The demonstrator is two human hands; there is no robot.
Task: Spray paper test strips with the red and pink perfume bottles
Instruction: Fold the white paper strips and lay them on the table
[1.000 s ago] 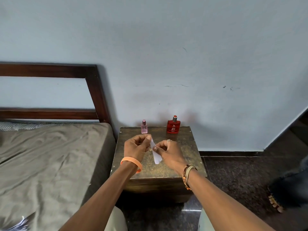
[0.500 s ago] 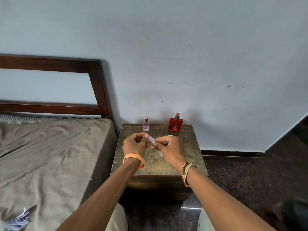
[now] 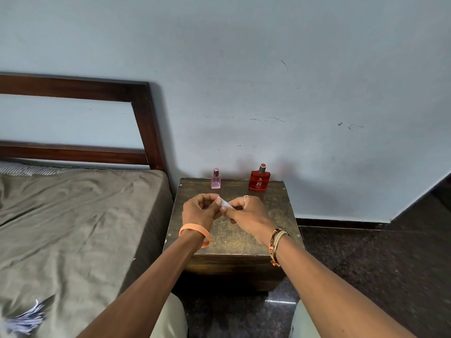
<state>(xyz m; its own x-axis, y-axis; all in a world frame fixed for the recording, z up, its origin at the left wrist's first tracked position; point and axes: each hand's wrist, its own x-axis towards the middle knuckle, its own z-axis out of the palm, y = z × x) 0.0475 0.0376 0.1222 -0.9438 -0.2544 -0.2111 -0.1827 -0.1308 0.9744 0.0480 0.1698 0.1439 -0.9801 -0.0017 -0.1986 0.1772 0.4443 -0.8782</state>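
Both hands pinch one small white paper strip (image 3: 225,203) over the middle of the bench (image 3: 280,215): the left hand (image 3: 199,212) holds one end and the right hand (image 3: 246,214) the other, likely to separate or straighten it for spraying. The pink bottle (image 3: 216,179) and red bottle (image 3: 259,178) stand upright along the bench's far edge, untouched.

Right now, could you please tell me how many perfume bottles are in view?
2. The pink bottle stands at the back left of the wooden table, the red bottle at its back right; none appears hidden.
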